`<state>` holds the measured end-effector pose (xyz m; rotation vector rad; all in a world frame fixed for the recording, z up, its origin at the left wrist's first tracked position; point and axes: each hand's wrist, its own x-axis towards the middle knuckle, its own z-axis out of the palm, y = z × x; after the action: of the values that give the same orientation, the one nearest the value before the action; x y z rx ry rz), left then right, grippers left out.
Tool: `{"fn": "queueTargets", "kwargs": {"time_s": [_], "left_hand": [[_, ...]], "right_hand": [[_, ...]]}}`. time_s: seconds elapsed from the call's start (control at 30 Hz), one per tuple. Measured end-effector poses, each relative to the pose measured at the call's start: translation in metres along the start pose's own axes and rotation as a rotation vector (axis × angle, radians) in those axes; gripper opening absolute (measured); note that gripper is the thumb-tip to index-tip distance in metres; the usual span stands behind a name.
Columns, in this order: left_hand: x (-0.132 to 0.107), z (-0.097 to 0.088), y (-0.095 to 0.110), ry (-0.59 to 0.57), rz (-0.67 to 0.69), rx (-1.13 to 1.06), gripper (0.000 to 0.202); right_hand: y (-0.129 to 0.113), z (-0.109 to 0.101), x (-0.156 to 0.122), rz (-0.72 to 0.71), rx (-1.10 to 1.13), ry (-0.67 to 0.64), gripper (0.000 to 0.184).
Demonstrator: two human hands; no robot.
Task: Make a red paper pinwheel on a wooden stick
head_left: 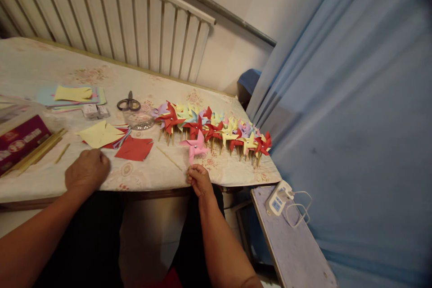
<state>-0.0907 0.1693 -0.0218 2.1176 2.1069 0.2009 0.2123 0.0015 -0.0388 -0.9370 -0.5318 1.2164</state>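
My right hand (199,178) is closed at the table's front edge, pinching the lower end of a pink paper pinwheel (196,146), which stands up above my fingers. To its left a thin stick (169,158) lies on the cloth. My left hand (88,168) rests as a fist on the table's front edge; its fingertips are hidden, so I cannot tell what is in it. Just beyond it are yellow cut paper (101,134) and a red cut paper square (135,148). Many finished pinwheels (214,130) in red, yellow, blue and purple stand in rows at the right.
Black-handled scissors (128,102) and a clear dish (140,120) of small pieces lie mid-table. Further left are stacked coloured papers (72,94), small boxes (95,111), wooden sticks (40,150) and a purple box (23,144). A power strip (279,198) sits on a bench beside the blue curtain (354,121).
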Motion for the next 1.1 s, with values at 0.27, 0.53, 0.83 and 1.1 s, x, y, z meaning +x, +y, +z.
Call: {"fn": "queueTargets", "kwargs": {"time_s": [0.27, 0.53, 0.83, 1.1], "left_hand": [[0.0002, -0.0018, 0.0007, -0.022, -0.01, -0.013, 0.054], [-0.0001, 0.0011, -0.0002, 0.012, -0.002, -0.005, 0.051], [-0.0024, -0.0002, 0.0005, 0.026, 0.018, -0.015, 0.049], [-0.0025, 0.0009, -0.0012, 0.028, 0.017, -0.032, 0.046]], "right_hand": [[0.0006, -0.0001, 0.0002, 0.012, 0.008, 0.008, 0.028], [0.0024, -0.0006, 0.0012, 0.017, 0.006, 0.0, 0.029], [0.0039, -0.0016, 0.0016, 0.011, 0.005, 0.007, 0.03], [0.0036, -0.0013, 0.0002, 0.001, -0.009, 0.009, 0.028]]}}
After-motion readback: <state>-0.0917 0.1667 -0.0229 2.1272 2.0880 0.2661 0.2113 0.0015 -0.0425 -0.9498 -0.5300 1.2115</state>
